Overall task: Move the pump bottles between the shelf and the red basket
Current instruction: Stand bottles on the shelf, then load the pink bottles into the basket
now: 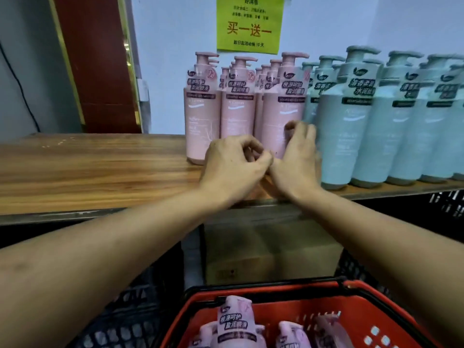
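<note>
Pink pump bottles stand in a cluster on the wooden shelf. My right hand grips the lower part of the rightmost front pink bottle, fingers wrapped round its right side. Just left of it, my left hand hovers with curled fingers in front of the middle pink bottle and hides its base; nothing shows in this hand. Below me the red basket holds several pink pump bottles lying in it.
A row of pale teal pump bottles fills the shelf to the right, touching the pink cluster. The shelf's left half is bare wood. A cardboard box and black crates sit under the shelf. A yellow sign hangs on the wall.
</note>
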A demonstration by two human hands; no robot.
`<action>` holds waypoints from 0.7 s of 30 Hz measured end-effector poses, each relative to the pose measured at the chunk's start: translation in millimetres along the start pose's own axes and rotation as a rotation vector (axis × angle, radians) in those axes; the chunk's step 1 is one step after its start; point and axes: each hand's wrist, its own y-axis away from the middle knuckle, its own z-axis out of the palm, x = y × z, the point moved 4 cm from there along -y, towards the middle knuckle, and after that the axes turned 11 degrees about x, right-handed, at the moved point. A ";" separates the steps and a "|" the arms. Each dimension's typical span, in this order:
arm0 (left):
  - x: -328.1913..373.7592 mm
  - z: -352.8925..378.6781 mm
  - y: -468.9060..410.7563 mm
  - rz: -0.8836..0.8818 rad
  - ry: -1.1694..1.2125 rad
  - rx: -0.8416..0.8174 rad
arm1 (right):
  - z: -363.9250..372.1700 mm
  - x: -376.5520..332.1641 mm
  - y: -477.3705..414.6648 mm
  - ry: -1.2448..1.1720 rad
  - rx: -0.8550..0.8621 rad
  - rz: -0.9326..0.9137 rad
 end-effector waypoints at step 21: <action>-33.4 98.1 -49.0 -0.187 -0.010 -0.140 | 8.3 3.4 14.3 0.152 -0.045 -0.016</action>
